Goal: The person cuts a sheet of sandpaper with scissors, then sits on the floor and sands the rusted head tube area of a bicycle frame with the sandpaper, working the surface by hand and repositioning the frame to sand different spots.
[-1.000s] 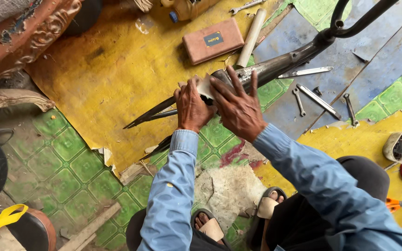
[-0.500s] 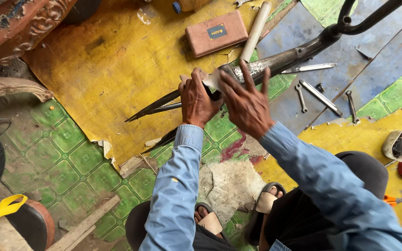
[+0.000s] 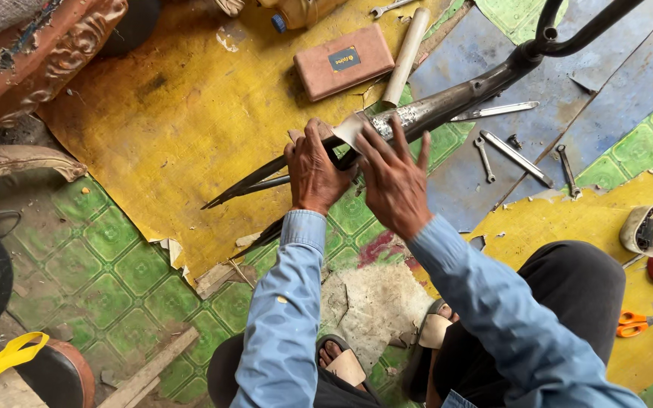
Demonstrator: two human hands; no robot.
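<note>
Two hands work on a dark metal frame [image 3: 447, 102] above the floor.

Left hand [image 3: 313, 172] grips the frame's tube; right hand [image 3: 396, 181], fingers spread, presses grey paper [image 3: 357, 127] on it. Behind lies a pink rectangular box [image 3: 341, 60] with a small dark label.

Soft, even daylight, bright and sharp throughout, with faint shadows, no glare, and slight wide-angle stretching at the edges.

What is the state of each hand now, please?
Left hand: fingers closed around the metal frame tube, holding it.
Right hand: open, fingers spread, resting on the sandpaper strip at the tube.
</note>
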